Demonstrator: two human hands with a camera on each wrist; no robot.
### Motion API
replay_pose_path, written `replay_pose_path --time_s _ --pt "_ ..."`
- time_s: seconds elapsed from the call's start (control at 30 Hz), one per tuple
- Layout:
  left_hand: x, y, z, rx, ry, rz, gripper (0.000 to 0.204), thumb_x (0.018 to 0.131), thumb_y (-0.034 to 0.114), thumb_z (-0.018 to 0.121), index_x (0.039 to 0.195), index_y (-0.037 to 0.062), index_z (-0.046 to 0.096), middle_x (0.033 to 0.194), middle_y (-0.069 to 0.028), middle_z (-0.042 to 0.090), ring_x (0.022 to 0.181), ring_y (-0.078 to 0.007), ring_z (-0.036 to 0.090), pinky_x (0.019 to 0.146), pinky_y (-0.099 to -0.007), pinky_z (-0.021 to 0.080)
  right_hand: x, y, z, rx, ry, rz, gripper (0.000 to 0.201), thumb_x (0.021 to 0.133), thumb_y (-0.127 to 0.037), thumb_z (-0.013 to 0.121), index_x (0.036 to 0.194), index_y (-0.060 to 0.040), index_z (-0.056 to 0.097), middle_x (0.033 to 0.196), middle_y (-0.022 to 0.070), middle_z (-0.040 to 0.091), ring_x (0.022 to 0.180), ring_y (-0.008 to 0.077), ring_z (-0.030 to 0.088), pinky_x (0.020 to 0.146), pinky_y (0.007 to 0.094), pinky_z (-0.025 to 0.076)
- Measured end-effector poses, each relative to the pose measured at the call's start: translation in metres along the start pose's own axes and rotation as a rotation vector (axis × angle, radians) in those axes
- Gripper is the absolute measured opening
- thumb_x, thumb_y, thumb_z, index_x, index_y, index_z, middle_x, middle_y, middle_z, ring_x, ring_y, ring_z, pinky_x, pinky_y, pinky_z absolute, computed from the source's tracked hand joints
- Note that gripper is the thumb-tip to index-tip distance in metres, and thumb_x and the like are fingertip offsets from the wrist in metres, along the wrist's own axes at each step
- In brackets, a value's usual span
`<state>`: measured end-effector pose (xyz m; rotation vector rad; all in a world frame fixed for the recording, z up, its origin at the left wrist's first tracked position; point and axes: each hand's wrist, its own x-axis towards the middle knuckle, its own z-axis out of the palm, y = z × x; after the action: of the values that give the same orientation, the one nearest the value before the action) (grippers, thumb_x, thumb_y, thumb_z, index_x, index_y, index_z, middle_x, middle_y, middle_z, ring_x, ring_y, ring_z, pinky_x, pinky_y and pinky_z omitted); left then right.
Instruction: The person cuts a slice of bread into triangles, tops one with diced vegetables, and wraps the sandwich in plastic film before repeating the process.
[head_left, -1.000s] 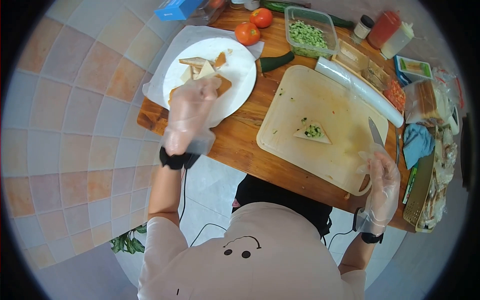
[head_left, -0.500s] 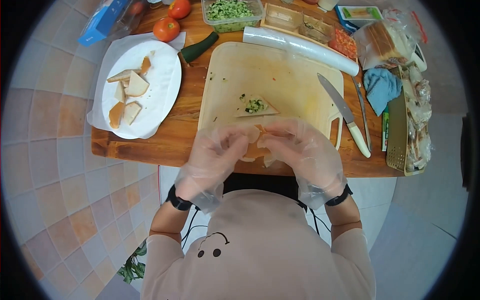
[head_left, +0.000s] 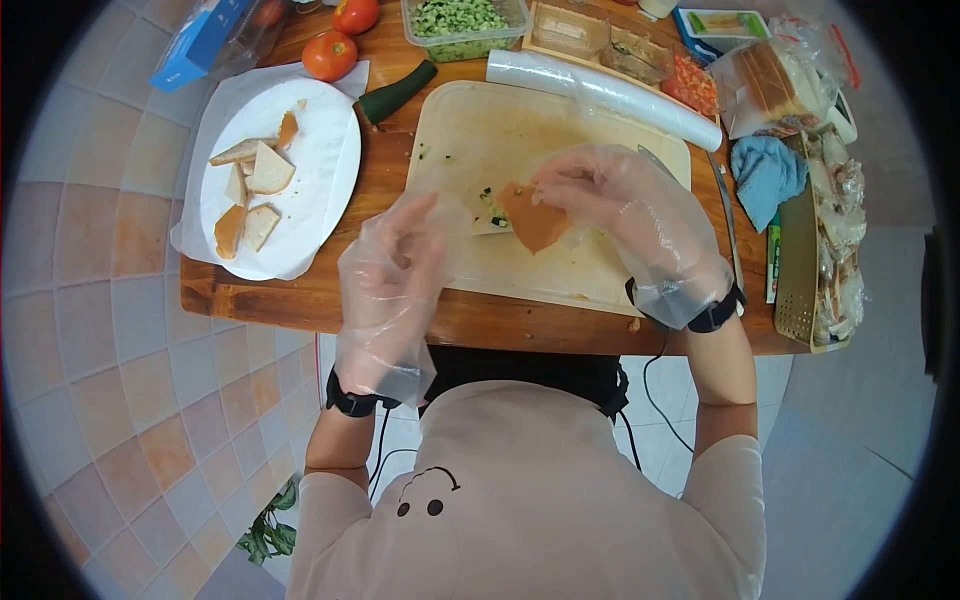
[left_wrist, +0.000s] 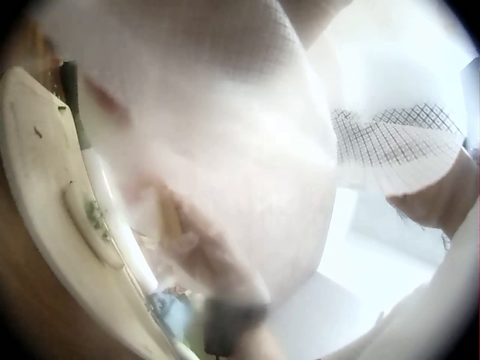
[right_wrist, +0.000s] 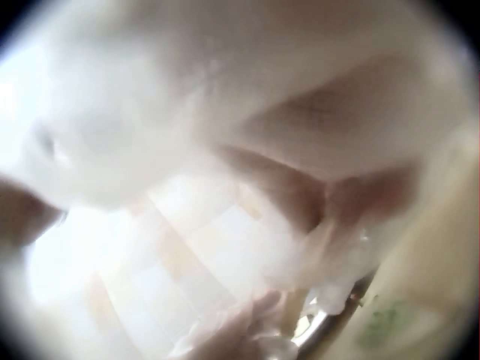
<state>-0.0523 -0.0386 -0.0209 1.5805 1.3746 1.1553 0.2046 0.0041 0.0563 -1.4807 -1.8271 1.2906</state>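
In the head view the gloved right hand (head_left: 628,205) pinches a brown-faced bread piece (head_left: 536,218) above the cutting board (head_left: 590,277). That piece partly covers a bread triangle on the board with chopped green cucumber (head_left: 497,220) on it. Left of the board's front, the gloved left hand (head_left: 395,275) is raised, its fingers loosely bent with nothing seen in them. In the left wrist view the triangle with its green bits (left_wrist: 95,216) lies on the board (left_wrist: 45,199). Glove plastic blurs much of both wrist views.
A white plate (head_left: 310,215) with several bread pieces stands at left. Behind are tomatoes (head_left: 329,56), a cucumber piece (head_left: 398,92), a tub of chopped cucumber (head_left: 467,47) and a film roll (head_left: 603,97). A blue cloth (head_left: 767,178) and a basket (head_left: 797,290) are at right.
From near each other at the board's front edge, the hands have parted. The right has moved forward over the board with the brown-faced piece; the left has moved a little left.
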Motion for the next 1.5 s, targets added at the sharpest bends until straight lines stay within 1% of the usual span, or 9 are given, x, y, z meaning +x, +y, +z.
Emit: replay_pose_path --time_s 0.23,0.43,0.63,0.73,0.93,1.07,1.2,1.27,1.5 --pt "0.021 0.017 0.016 -0.355 -0.262 -0.206 0.034 0.101 0.01 0.063 0.133 -0.0013 0.064 0.103 -0.0037 0.071 0.087 -0.0086 0.062 0.074 -0.0239 0.05 0.013 -0.011 0.009 0.2 -0.152 0.014 0.024 0.099 -0.021 0.067 0.107 0.0009 0.073 0.099 0.0063 0.073 0.091 0.0109 0.065 0.083 0.0259 0.05" --pt "0.024 0.025 0.012 -0.42 -0.146 -0.36 0.033 0.099 0.015 0.068 0.128 -0.002 0.065 0.109 -0.0065 0.073 0.081 -0.0077 0.061 0.063 -0.0226 0.045 -0.004 -0.008 0.007 0.357 0.109 0.107 0.031 0.101 -0.026 0.066 0.11 0.0032 0.071 0.097 0.0031 0.069 0.09 0.0106 0.063 0.083 0.0259 0.05" --pt "0.028 0.02 0.015 -0.339 -0.3 -0.199 0.034 0.098 0.012 0.069 0.128 -0.0056 0.066 0.103 -0.0059 0.075 0.086 -0.0068 0.065 0.075 -0.0245 0.054 -0.012 0.013 0.024 0.14 0.018 0.037 0.033 0.099 -0.026 0.069 0.112 0.0039 0.071 0.097 0.0023 0.07 0.088 0.0099 0.065 0.077 0.0281 0.051" --pt "0.031 0.019 0.018 -0.365 -0.213 -0.248 0.034 0.098 0.01 0.069 0.128 -0.0063 0.066 0.1 -0.005 0.075 0.087 -0.0075 0.064 0.079 -0.0253 0.054 -0.018 -0.005 0.017 0.211 -0.031 0.284 0.033 0.095 -0.023 0.072 0.112 0.0047 0.07 0.098 0.0029 0.071 0.085 0.0106 0.067 0.075 0.0274 0.052" --pt "0.012 0.012 0.015 -0.254 -0.42 -0.066 0.046 0.098 0.007 0.068 0.14 -0.0066 0.056 0.116 -0.0081 0.071 0.092 -0.0086 0.064 0.077 -0.0249 0.054 -0.033 0.014 0.048 0.617 0.173 0.242 0.026 0.095 -0.014 0.071 0.112 0.005 0.066 0.096 0.0048 0.07 0.074 0.0102 0.065 0.072 0.0235 0.051" --pt "-0.007 0.019 0.01 -0.474 -0.442 -0.401 0.049 0.1 0.007 0.066 0.145 -0.0069 0.05 0.125 -0.01 0.068 0.098 -0.0099 0.064 0.081 -0.0256 0.054 -0.049 0.007 0.051 0.46 0.128 0.256 0.03 0.096 -0.019 0.073 0.12 -0.0019 0.066 0.1 0.0059 0.069 0.087 0.0136 0.067 0.076 0.0264 0.054" --pt "-0.011 0.011 0.009 -0.569 -0.49 -0.39 0.048 0.101 0.006 0.063 0.145 -0.0067 0.05 0.124 -0.0108 0.068 0.101 -0.0135 0.067 0.079 -0.024 0.056 -0.056 0.027 0.068 -0.338 0.236 -0.321 0.037 0.087 -0.016 0.077 0.122 -0.0124 0.067 0.103 0.0058 0.068 0.086 0.023 0.067 0.073 0.0306 0.055" --pt "-0.012 0.013 0.014 -0.563 -0.465 -0.382 0.046 0.102 0.009 0.061 0.145 -0.0065 0.051 0.123 -0.0115 0.068 0.101 -0.0146 0.068 0.076 -0.0225 0.056 -0.059 0.03 0.074 -0.577 0.234 -0.387 0.041 0.082 -0.014 0.078 0.123 -0.0159 0.068 0.104 0.0048 0.067 0.085 0.0267 0.065 0.072 0.0335 0.055" --pt "0.008 0.02 -0.01 -0.21 -0.279 -0.357 0.048 0.106 0.021 0.056 0.147 -0.0046 0.05 0.13 -0.0125 0.065 0.103 -0.0101 0.064 0.074 -0.023 0.051 -0.044 0.045 0.063 -0.626 0.521 -0.514 0.039 0.079 -0.007 0.074 0.117 -0.0117 0.07 0.094 0.0024 0.062 0.078 0.024 0.06 0.07 0.0363 0.052"
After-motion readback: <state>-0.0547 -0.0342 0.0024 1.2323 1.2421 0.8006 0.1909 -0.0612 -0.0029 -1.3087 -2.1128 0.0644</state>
